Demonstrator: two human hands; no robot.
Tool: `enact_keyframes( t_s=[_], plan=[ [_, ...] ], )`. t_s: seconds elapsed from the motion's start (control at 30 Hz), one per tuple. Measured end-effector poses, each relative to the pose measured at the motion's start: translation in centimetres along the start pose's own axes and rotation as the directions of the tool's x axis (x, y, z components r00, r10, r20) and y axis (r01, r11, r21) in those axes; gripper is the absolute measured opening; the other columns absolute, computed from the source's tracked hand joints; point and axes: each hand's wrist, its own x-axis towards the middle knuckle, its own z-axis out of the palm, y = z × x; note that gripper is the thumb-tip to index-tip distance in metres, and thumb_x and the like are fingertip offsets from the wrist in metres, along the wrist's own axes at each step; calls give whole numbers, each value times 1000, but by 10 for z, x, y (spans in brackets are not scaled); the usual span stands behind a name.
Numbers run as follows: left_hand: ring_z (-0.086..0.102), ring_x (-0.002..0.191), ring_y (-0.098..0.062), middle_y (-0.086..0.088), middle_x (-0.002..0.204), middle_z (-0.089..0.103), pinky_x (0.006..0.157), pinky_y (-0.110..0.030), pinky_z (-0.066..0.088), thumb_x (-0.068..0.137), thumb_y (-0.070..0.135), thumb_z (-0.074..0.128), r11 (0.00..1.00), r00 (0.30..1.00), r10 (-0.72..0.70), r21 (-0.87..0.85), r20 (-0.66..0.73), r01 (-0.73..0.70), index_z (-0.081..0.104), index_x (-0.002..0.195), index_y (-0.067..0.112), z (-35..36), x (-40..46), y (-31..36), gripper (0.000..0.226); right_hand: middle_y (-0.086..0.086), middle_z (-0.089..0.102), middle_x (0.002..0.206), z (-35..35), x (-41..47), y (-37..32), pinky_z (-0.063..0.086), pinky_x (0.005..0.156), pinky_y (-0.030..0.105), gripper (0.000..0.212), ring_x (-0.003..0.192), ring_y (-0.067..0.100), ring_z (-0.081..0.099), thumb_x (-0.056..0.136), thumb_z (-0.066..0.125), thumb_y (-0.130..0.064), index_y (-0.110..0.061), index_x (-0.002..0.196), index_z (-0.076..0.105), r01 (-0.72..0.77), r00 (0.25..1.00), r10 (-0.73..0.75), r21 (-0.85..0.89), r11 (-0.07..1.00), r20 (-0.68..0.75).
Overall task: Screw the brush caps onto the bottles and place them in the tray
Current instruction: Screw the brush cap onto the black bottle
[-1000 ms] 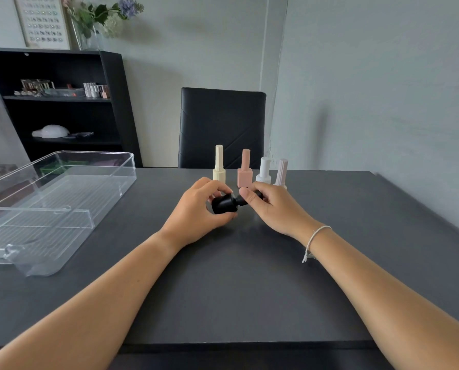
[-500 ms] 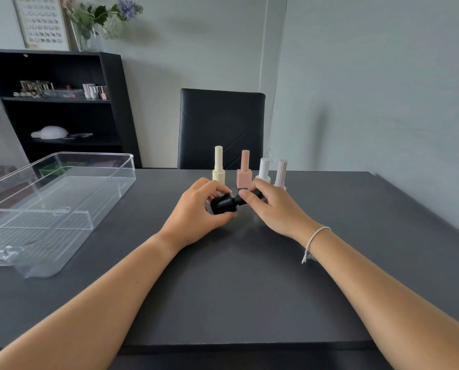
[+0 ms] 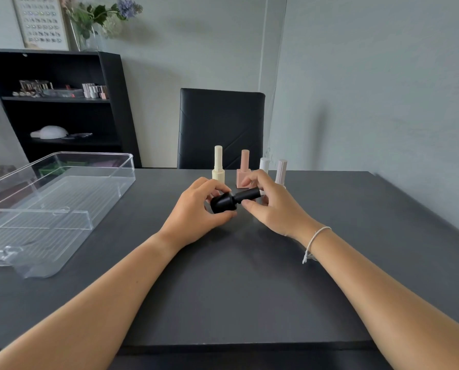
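A black bottle [image 3: 222, 202] lies tilted on its side above the table, and my left hand [image 3: 196, 212] grips its round body. My right hand [image 3: 273, 206] pinches its long black brush cap [image 3: 248, 194] between thumb and fingers. Behind the hands stand a cream bottle [image 3: 218, 166], a pink bottle [image 3: 244, 169], a white bottle [image 3: 264, 165] and a pale lilac bottle [image 3: 281, 172], all capped and upright. A clear plastic tray [image 3: 63, 198] sits at the left of the table with nothing in it.
The dark grey table [image 3: 249, 289] ends close to me at the front edge. A black chair [image 3: 220, 126] stands behind the far edge. A black shelf [image 3: 55, 108] with small items is at the back left, and a wall runs along the right.
My right fingers have shifted around the black cap and the bottle has tipped slightly, its cap end pointing more up and right. The left hand has stayed in place.
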Motion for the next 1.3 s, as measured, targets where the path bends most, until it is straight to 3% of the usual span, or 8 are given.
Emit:
enact_keyframes(
  t_s=[0.23,0.33,0.43,0.63,0.83,1.0,1.17,1.3],
  plan=[
    [51,85,0,13,93,52,67,-9,43,69,25,77,1000,1000,-11,5,3,10,59,96,30,0,0,-2,33,-10,52,67,0,2,2,35,59,20,8,55,5,44,88,54,-32,-30,80,52,-70,997,68,-49,996,-42],
    [50,83,1,15,91,51,67,-8,43,68,24,77,1000,1000,-11,-4,-3,11,59,95,31,1,0,-2,33,-7,44,56,0,2,4,35,57,25,35,51,7,41,88,46,-47,-15,82,57,-113,992,109,-83,990,-56],
    [50,83,2,15,90,51,67,-9,43,68,25,78,1000,1000,-13,-4,-10,13,59,94,31,0,0,-2,33,-9,47,59,0,2,2,37,58,26,38,53,7,43,87,44,-53,-17,84,57,-128,991,124,-69,989,-58],
    [49,85,1,14,92,51,67,-9,43,68,27,77,1000,1000,-17,2,-4,17,58,95,31,0,0,-1,33,-21,51,82,-1,0,-1,37,58,7,16,62,-16,47,86,59,-27,-29,96,47,-30,998,28,-31,999,-51],
    [51,85,-3,11,93,53,67,-15,44,69,25,77,1000,1000,-20,-5,1,20,59,95,31,0,0,0,32,-18,53,78,0,0,1,33,60,16,15,59,-8,48,86,58,-18,-28,89,48,-17,1000,16,-35,999,-27],
    [51,86,-2,12,93,52,67,-11,43,69,25,77,1000,1000,-17,-5,3,17,59,95,31,0,0,0,33,-11,55,72,0,1,2,34,58,16,7,57,3,47,88,56,-30,-26,84,52,-66,997,62,-79,995,-53],
    [50,85,0,14,92,52,66,-9,42,68,27,78,1000,1000,-16,4,10,16,58,95,33,0,0,-1,34,-3,43,54,0,2,2,35,55,26,49,49,11,39,89,43,-50,-4,76,56,-127,991,120,-119,985,-66],
    [50,86,1,12,92,53,67,-7,42,68,26,78,1000,1000,-23,5,-2,23,58,95,32,0,0,-1,34,-8,44,56,-1,2,1,36,57,27,42,51,8,41,86,42,-55,-15,78,53,-132,989,127,-75,988,-74]
  ],
)
